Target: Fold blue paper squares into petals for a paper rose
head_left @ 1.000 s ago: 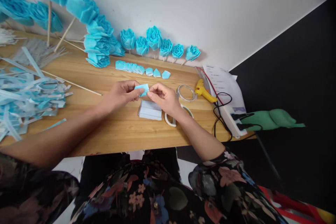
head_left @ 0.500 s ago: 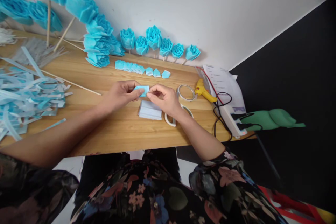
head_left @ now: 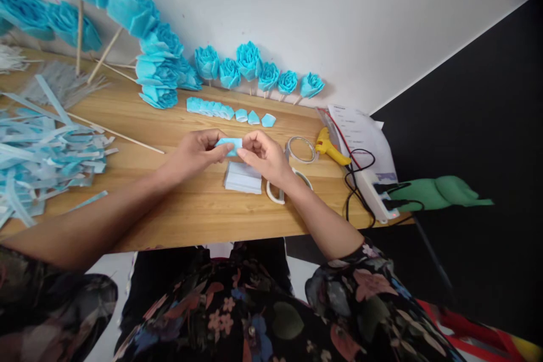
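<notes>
My left hand (head_left: 195,154) pinches a small light-blue folded piece of cloth-like material (head_left: 231,142) between thumb and fingers, above the table. At the piece's right edge, the thumb and fingertips of my right hand (head_left: 268,159) close on it. Just below the hands lies a stack of pale rectangular sheets (head_left: 243,179). Behind them runs a row of overlapping blue folded petals (head_left: 210,107), with a few single petals (head_left: 268,120) to its right. Part of a white tape roll (head_left: 275,198) is hidden under my right wrist.
Blue fabric roses (head_left: 249,61) on sticks line the wall. A heap of blue and white strips (head_left: 51,158) covers the left side, near a thin stick (head_left: 123,136). On the right are a clear tape roll (head_left: 314,153), yellow glue gun (head_left: 333,148), papers (head_left: 360,136) and a power strip (head_left: 375,195).
My right fingers have shifted slightly along the right edge of the blue piece, the index finger lifting a little. My left hand keeps its grip almost unmoved.
</notes>
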The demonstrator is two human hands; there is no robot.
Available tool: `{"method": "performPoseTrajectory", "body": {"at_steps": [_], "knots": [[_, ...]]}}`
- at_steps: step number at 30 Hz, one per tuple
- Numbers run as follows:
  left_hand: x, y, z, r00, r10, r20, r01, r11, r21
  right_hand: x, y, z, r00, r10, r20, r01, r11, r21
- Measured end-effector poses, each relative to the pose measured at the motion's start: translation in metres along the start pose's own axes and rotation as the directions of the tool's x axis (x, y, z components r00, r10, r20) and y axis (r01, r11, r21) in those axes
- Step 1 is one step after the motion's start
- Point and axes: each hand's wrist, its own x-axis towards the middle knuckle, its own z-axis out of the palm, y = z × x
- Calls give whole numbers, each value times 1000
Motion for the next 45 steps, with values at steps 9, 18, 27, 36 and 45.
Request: {"method": "performPoseTrajectory", "body": {"at_steps": [9, 18, 27, 36, 45], "knots": [[1, 0, 1, 1000, 1, 2, -1, 1000, 10, 0, -6, 0, 1000, 12, -11, -13, 991, -133], [0, -2, 1, 1000, 14, 1, -14, 1000, -5, 0, -4, -1, 1000, 11, 1, -11, 995, -98], [0, 2, 1, 1000, -2, -16, 2, 1000, -4, 0, 0, -1, 1000, 23, 2, -23, 997, -74], [1, -1, 1, 1000, -14, 7, 14, 1000, 25, 0, -8, -2, 995, 81, 58, -85, 994, 63], [-2, 8, -2, 998, -14, 61, 20, 995, -93, 1, -3, -2, 998, 56, -23, -56, 998, 10]]}}
